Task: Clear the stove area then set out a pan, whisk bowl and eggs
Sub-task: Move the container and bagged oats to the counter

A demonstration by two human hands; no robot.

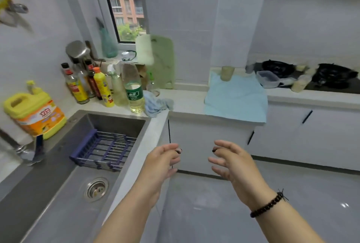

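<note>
item: kitchen corner, both hands raised, nothing held.

- left hand (163, 160) — bare, fingers loosely curled, empty, hanging over the outer rim of the steel sink (58, 194).
- right hand (232, 162) — bare, fingers spread and half bent, empty, beaded bracelet at the wrist; level with the left, a clear gap between them.
- black two-burner gas stove (335, 76) — far ahead and to the right of the right hand, well apart from both hands.
- clear lidded plastic box (267, 79) — at the stove's near-left edge; small pale jars beside it, too blurred to name.
- pale glass jar (227, 73) — ahead of the right hand, standing on the light blue cloth (236, 98) spread over the counter edge.
- pan, whisk bowl, eggs — none visible.

risks, judged: the clearing looks not yet begun. the cloth overhangs the counter — brushing or tugging it on the way to the stove could topple the jar. the jars stand crowded around the burners; a hurried sweep could knock one over. the bottles ahead of the left hand are tall and closely packed, easy to tip.
</note>
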